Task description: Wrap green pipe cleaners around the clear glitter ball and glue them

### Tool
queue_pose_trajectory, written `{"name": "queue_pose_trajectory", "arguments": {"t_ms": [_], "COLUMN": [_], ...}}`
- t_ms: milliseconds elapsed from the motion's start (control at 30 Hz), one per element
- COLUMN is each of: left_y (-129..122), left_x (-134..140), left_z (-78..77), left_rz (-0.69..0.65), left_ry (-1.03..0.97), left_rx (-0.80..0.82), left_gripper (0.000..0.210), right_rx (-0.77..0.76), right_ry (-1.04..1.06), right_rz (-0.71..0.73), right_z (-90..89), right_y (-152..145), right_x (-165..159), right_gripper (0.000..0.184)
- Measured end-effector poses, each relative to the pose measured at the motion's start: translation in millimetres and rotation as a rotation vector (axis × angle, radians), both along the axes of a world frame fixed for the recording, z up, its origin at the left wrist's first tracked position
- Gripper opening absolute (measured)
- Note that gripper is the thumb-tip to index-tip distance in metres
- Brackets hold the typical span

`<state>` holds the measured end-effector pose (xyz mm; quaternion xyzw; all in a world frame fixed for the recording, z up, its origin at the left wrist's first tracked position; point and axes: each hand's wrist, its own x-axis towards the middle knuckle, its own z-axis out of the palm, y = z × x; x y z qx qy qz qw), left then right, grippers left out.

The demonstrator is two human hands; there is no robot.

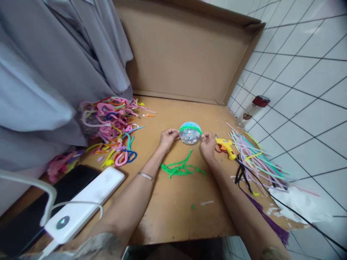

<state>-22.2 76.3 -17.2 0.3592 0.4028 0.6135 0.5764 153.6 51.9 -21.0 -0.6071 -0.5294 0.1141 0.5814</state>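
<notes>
A rounded, clear, shiny piece (190,137) that looks like plastic rests on the table between my hands. Its far part is covered in light blue, and a green pipe cleaner (190,128) runs across it below the blue. My left hand (169,138) is closed in a pinch at the left end of that green strip. At the right end, the fingers of my right hand (207,143) are likewise pinched together. Closer to me lies a small heap of green pipe cleaner pieces (179,169). Just right of my right hand is a yellow glue gun (227,147).
Tangled coloured pipe cleaners (111,122) pile up at left, near a white power bank (86,202) and hanging grey cloth (62,72). Straight pipe cleaners (252,155), a black cord (292,209) and a red-lidded jar (252,110) are at right. A cardboard panel (184,54) stands behind.
</notes>
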Motion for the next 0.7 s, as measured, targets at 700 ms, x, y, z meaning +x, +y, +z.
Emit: {"name": "queue_pose_trajectory", "arguments": {"t_ms": [700], "left_y": [2.0], "left_x": [-7.8], "left_z": [1.4], "left_rz": [-0.084], "left_ry": [-0.011], "left_rx": [-0.049], "left_gripper": [0.025], "right_rx": [0.004], "right_ry": [0.106], "right_rz": [0.060], "right_z": [3.2], "right_y": [0.4], "right_x": [-4.1], "right_gripper": [0.014]}}
